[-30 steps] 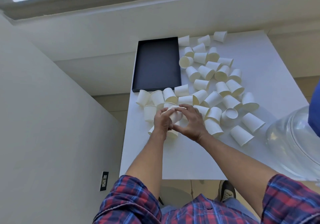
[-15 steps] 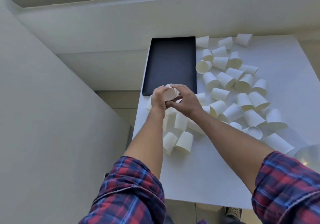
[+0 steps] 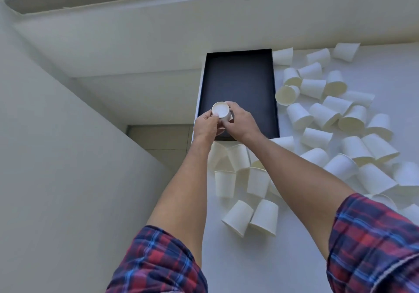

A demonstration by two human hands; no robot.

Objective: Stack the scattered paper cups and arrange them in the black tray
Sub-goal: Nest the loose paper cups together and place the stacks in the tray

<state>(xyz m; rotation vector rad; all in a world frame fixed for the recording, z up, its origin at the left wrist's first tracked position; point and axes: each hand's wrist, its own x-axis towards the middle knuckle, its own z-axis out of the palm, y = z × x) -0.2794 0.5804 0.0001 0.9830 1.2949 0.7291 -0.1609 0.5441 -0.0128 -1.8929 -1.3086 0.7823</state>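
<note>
- The nested paper cup stack (image 3: 221, 112) looks light, thin-walled and easily crushed, so a soft hold around its sides seems best.
- It sits upside down between both hands, over the near left corner of the black tray (image 3: 238, 84).
- The left hand (image 3: 206, 124) and right hand (image 3: 241, 122) both curl their fingers around it.
- Loose cups (image 3: 322, 115) lie scattered across the white table (image 3: 260, 265).

Paper cups (image 3: 317, 87): matt white paper, smooth walls, rolled rims. Black tray (image 3: 238, 77): matt, dull dark floor (card or plastic, can't tell). Desk (image 3: 260, 265): smooth matt white top. My sleeves (image 3: 156, 263): soft woven plaid cloth, red and blue.
</note>
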